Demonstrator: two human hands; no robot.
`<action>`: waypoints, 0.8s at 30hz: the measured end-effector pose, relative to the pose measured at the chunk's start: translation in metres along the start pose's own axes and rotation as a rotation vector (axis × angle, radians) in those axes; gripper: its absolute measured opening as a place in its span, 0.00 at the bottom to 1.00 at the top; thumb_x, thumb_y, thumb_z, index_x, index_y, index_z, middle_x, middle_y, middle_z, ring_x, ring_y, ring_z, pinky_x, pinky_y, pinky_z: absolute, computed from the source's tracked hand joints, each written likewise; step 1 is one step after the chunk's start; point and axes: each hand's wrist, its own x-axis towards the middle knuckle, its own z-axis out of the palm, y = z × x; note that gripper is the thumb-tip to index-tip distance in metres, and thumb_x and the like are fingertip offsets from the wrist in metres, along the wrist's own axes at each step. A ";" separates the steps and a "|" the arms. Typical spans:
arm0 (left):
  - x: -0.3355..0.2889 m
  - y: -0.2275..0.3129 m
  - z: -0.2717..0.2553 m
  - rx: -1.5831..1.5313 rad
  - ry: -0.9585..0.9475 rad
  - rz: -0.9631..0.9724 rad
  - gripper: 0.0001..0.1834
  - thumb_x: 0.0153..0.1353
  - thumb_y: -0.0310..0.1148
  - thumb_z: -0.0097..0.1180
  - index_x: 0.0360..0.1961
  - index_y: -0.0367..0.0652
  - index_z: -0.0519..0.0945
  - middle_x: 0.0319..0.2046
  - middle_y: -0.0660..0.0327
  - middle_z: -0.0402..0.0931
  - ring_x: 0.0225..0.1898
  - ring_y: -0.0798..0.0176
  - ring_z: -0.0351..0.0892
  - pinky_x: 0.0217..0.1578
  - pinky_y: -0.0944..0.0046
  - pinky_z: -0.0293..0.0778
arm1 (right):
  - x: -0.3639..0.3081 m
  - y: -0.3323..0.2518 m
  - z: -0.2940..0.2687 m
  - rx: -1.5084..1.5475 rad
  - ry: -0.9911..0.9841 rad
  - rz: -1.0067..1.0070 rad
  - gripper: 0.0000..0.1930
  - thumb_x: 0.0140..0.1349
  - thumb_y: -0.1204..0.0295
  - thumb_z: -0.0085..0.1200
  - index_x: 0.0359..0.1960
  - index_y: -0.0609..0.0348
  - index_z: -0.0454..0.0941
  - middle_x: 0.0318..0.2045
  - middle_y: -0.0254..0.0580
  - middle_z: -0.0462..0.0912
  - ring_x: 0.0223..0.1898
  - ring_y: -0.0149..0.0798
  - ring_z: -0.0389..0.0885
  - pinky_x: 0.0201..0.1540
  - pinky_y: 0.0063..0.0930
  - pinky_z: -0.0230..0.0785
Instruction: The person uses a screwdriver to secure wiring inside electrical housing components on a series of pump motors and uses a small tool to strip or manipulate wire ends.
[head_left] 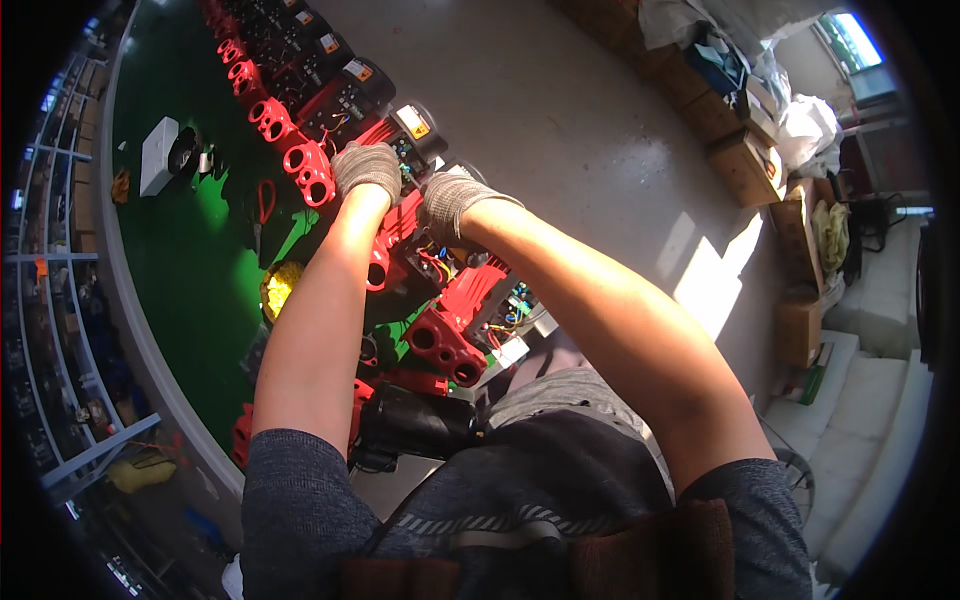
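My left hand (368, 170), in a grey knit glove, is closed over the upper part of a red-housed machine unit (404, 215) with exposed wiring. Just to its right, my right hand (458, 203), gloved the same way, curls at the unit's wired end. Fingertips of both hands are hidden, so what they pinch does not show. Beyond them sits another red unit (308, 172) with a black cover (417, 128) bearing a warning label. Nearer to me lies an open red unit (455, 325), its coloured wires and circuit board (520, 303) showing.
More red and black units (345, 90) run in a row along the green bench top (160, 260). Red-handled scissors (264, 212), a yellow-filled bowl (281, 288) and a white box (159, 157) lie left. A black cylinder (415, 425) is near my waist. Cardboard boxes (745, 165) stand right; shelving (60, 260) left.
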 end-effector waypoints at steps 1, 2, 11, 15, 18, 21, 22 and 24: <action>0.001 0.000 0.001 0.003 -0.001 0.001 0.18 0.62 0.50 0.59 0.48 0.54 0.86 0.53 0.56 0.81 0.58 0.54 0.75 0.57 0.53 0.71 | -0.002 -0.004 -0.006 -0.065 -0.017 -0.027 0.21 0.45 0.60 0.72 0.42 0.52 0.88 0.40 0.52 0.87 0.41 0.48 0.87 0.46 0.41 0.80; 0.004 -0.002 0.002 0.003 0.015 0.032 0.18 0.62 0.50 0.60 0.48 0.54 0.86 0.52 0.56 0.81 0.58 0.53 0.75 0.57 0.52 0.71 | -0.004 0.001 -0.015 -0.109 -0.082 -0.114 0.19 0.48 0.61 0.69 0.42 0.53 0.88 0.40 0.52 0.87 0.42 0.48 0.87 0.46 0.41 0.80; 0.008 -0.002 0.005 0.023 0.039 0.040 0.18 0.60 0.49 0.60 0.45 0.52 0.87 0.49 0.56 0.83 0.57 0.53 0.76 0.55 0.51 0.73 | 0.009 0.039 0.017 0.169 0.182 -0.201 0.15 0.49 0.69 0.62 0.39 0.61 0.87 0.36 0.54 0.87 0.40 0.52 0.87 0.43 0.40 0.79; 0.013 -0.009 0.013 0.049 0.075 0.021 0.17 0.59 0.48 0.62 0.45 0.55 0.88 0.49 0.55 0.83 0.57 0.52 0.76 0.55 0.51 0.74 | -0.001 0.022 0.009 0.099 0.142 -0.217 0.16 0.44 0.69 0.63 0.37 0.60 0.88 0.36 0.53 0.87 0.40 0.53 0.87 0.44 0.39 0.80; 0.005 0.003 0.001 -0.019 0.028 0.012 0.14 0.61 0.41 0.60 0.45 0.52 0.87 0.50 0.58 0.83 0.60 0.52 0.74 0.54 0.49 0.73 | 0.004 0.036 0.040 0.175 0.391 -0.313 0.18 0.53 0.68 0.57 0.45 0.61 0.84 0.45 0.56 0.85 0.50 0.52 0.84 0.53 0.37 0.76; 0.022 -0.019 0.026 0.021 0.062 0.009 0.15 0.57 0.48 0.63 0.44 0.61 0.88 0.45 0.60 0.85 0.58 0.49 0.75 0.56 0.49 0.73 | -0.056 0.023 0.028 1.157 0.159 0.042 0.20 0.61 0.66 0.52 0.53 0.62 0.80 0.50 0.57 0.83 0.53 0.51 0.82 0.56 0.36 0.73; 0.022 -0.016 0.024 0.015 0.044 0.009 0.15 0.57 0.47 0.62 0.45 0.61 0.88 0.46 0.62 0.85 0.58 0.49 0.74 0.57 0.49 0.73 | -0.077 0.032 0.032 1.223 0.150 0.038 0.22 0.63 0.65 0.51 0.56 0.62 0.78 0.50 0.57 0.83 0.53 0.50 0.82 0.56 0.36 0.72; 0.021 -0.008 0.021 -0.002 0.047 0.018 0.16 0.56 0.47 0.62 0.45 0.61 0.88 0.47 0.63 0.85 0.58 0.49 0.74 0.57 0.49 0.73 | -0.116 0.056 0.049 1.294 0.148 0.028 0.24 0.65 0.63 0.50 0.60 0.61 0.75 0.51 0.57 0.83 0.53 0.48 0.82 0.56 0.36 0.72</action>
